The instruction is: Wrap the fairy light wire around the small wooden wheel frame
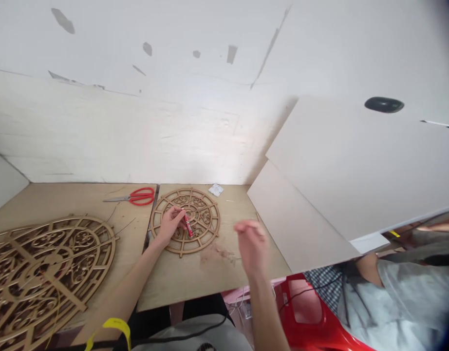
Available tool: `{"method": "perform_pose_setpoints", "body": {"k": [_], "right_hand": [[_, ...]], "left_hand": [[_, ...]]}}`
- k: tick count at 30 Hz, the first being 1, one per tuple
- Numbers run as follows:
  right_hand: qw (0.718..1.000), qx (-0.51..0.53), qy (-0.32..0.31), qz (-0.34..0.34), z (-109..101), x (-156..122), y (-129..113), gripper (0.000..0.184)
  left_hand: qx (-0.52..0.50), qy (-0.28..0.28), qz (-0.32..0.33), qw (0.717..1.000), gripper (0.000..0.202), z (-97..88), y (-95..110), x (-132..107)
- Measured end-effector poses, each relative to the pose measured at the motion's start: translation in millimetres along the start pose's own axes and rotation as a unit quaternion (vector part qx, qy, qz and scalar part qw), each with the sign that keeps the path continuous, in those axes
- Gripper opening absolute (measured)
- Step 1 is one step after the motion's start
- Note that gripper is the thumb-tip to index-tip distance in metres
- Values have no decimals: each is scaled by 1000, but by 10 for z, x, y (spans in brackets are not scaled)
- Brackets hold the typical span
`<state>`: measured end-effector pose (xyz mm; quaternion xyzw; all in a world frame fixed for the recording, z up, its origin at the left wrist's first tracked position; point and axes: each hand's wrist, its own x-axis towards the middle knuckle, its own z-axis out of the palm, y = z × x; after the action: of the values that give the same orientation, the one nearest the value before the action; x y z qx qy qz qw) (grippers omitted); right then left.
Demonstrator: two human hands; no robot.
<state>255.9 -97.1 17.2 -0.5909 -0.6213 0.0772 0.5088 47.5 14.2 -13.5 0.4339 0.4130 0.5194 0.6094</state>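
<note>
My left hand (169, 225) is closed around the upper end of a slim red-and-white tube (188, 226), whose lower end slants down over a round wooden lattice panel (203, 241). This panel, with scrollwork between its spokes, lies flat on the table. To the right, my right hand (252, 243) is raised over the table, apart from the panel. Its fingers are curled and slightly blurred, and whatever they hold, if anything, is hidden. Left of the panel, a pair of red-handled scissors (141, 196) lies with its blades pointing left.
Larger round wooden lattice panels (96, 263) lie stacked at the left. A small whitish packet (216, 189) rests near the back wall. On the right, a white partition (305, 214) borders the table (166, 292). Beyond it are a red plastic stool (315, 331) and another person's sleeve (410, 292).
</note>
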Motion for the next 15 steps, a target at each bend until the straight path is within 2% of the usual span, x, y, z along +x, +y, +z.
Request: {"method": "perform_pose_setpoints", "body": {"k": [4, 7, 9, 12, 15], "right_hand": [[995, 48, -71, -40, 363, 130, 39, 25], [989, -17, -111, -98, 652, 241, 71, 35], [984, -49, -131, -113, 793, 317, 105, 37], [983, -56, -140, -106, 903, 388, 160, 27], [985, -37, -131, -102, 908, 370, 192, 19]], "left_hand": [[10, -4, 2, 1000, 46, 6, 8, -25], [2, -6, 3, 1000, 46, -20, 3, -41], [-13, -4, 6, 1000, 45, -43, -2, -46], [-31, -1, 9, 999, 42, -64, -2, -52], [-38, 2, 5, 999, 43, -63, 16, -58]]}}
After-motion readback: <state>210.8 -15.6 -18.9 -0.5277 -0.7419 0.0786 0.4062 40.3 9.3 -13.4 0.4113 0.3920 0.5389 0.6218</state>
